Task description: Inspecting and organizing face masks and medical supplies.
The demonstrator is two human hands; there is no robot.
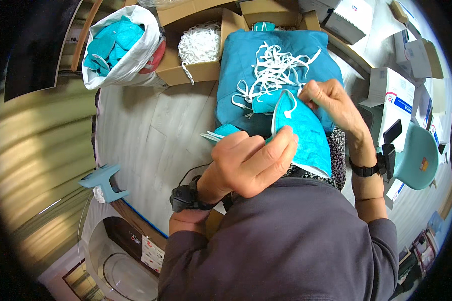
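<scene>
My left hand (pixel 253 163) is closed, its thumb and fingers pinching the edge of a teal face mask (pixel 309 138) with white edging. A white strap loops over the mask's upper edge. At the mask's upper right my right hand (pixel 329 100) is closed, fingers curled; what lies between its fingertips is hidden. Beyond the hands a heap of white straps (pixel 276 67) rests on a teal cloth (pixel 236 55) over my lap. Another teal piece (pixel 266 103) lies on that cloth. More teal masks with white edges (pixel 226 130) stick out behind my left hand.
A white sack (pixel 135 75) of teal masks stands at the far left. Beside it, a cardboard box (pixel 201 72) holds white straps. White cartons (pixel 391 95) and a pale teal chair (pixel 417 155) are at the right. A small light blue stool (pixel 105 183) stands at the left.
</scene>
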